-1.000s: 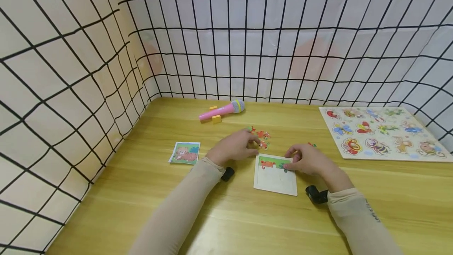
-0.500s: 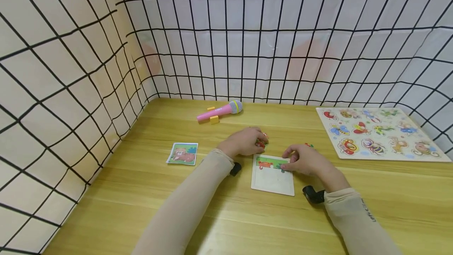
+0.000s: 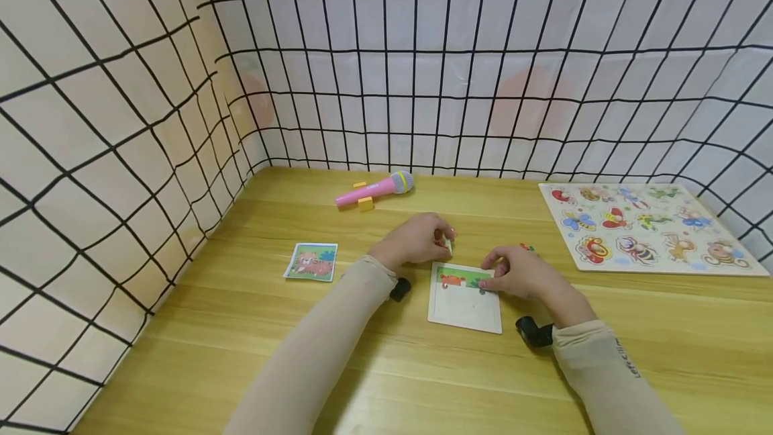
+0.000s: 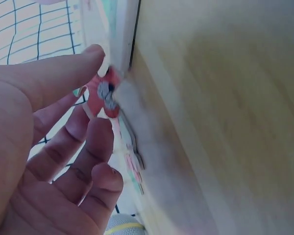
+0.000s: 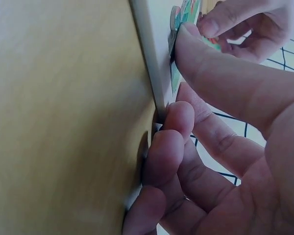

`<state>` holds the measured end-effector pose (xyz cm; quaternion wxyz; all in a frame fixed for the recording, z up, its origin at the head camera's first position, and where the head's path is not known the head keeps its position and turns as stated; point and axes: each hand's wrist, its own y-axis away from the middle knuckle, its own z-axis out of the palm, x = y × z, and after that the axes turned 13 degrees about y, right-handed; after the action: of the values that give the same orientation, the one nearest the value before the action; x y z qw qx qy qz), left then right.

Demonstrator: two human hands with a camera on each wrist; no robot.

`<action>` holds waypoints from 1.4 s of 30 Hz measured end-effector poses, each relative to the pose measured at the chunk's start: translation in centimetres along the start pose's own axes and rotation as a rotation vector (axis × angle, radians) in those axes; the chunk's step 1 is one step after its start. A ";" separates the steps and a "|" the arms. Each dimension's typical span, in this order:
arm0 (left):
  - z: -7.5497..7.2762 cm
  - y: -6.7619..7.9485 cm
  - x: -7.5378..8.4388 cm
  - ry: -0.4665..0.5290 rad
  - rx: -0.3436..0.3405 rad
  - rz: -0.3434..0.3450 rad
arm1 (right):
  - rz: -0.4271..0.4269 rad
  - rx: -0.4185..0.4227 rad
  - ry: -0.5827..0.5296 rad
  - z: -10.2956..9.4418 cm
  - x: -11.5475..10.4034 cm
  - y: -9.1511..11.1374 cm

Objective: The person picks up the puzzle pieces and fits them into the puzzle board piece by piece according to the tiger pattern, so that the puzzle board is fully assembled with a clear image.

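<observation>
My left hand [image 3: 417, 237] pinches a red jigsaw piece [image 4: 94, 100] between thumb and fingers, just beyond the far left corner of the pale puzzle board [image 3: 461, 311]. A strip of joined pieces with an orange animal and green ground [image 3: 453, 279] lies along the board's far side. At the board's far right corner, my right hand [image 3: 527, 275] holds the edge, its thumb pressing on the strip's end and its fingers curled behind. Loose jigsaw pieces [image 4: 134, 169] lie beyond the left hand, mostly hidden by it in the head view.
A tiger picture card [image 3: 313, 263] lies to the left. Farther back, a pink toy microphone [image 3: 374, 189] rests by yellow blocks [image 3: 366, 204]. A large insect puzzle board [image 3: 652, 227] lies back right, and a small loose piece [image 3: 527, 247] behind my right hand. Black wire mesh [image 3: 398, 72] surrounds the table.
My left hand has moved right over the loose pieces, taken hold of one and turned it so its pale side shows. My right hand stays at the board's corner.
</observation>
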<state>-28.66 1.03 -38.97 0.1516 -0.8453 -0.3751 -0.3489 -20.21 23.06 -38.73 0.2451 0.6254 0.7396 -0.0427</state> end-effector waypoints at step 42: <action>-1.7 6.1 -2.5 0.219 -0.084 0.108 | -0.007 0.008 -0.023 0.1 -0.2 0.1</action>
<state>-26.08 -5.27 -39.50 0.1747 -0.8269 -0.2951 -0.4457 -20.03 22.88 -38.68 0.2508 0.6232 0.7388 -0.0538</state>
